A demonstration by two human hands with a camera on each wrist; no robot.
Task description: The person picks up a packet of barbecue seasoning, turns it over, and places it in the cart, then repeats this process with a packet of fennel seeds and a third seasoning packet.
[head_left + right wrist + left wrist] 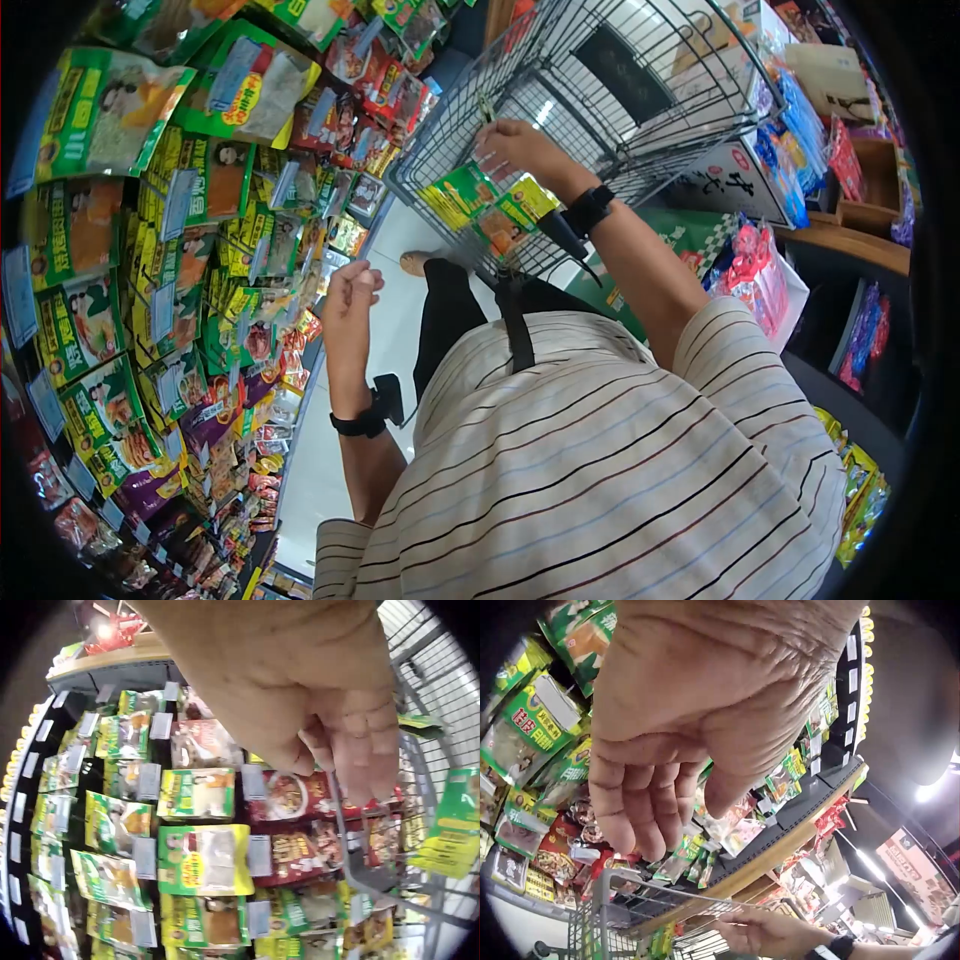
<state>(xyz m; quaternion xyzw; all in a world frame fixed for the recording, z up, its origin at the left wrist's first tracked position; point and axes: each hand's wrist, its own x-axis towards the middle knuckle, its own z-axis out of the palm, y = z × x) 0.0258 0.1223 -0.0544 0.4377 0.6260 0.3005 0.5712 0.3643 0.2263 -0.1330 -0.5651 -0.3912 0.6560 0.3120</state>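
My right hand (535,155) hangs over the near end of a wire shopping cart (440,125), its fingers loosely bent with nothing between them. Just below it in the head view, green-and-yellow seasoning packets (462,196) lie in the cart; the right wrist view also shows a packet (454,825) behind the wires. My left hand (350,295) is held out between my body and the shelf of hanging packets (95,110). Its fingers curve loosely and hold nothing, as the left wrist view shows of the palm (697,697).
Rows of hanging packets with price tags (182,203) fill the left side. White boxes (735,180) and bagged goods (755,270) stand at the right, beside a wooden shelf edge (855,240). Pale floor (395,220) shows between shelf and cart.
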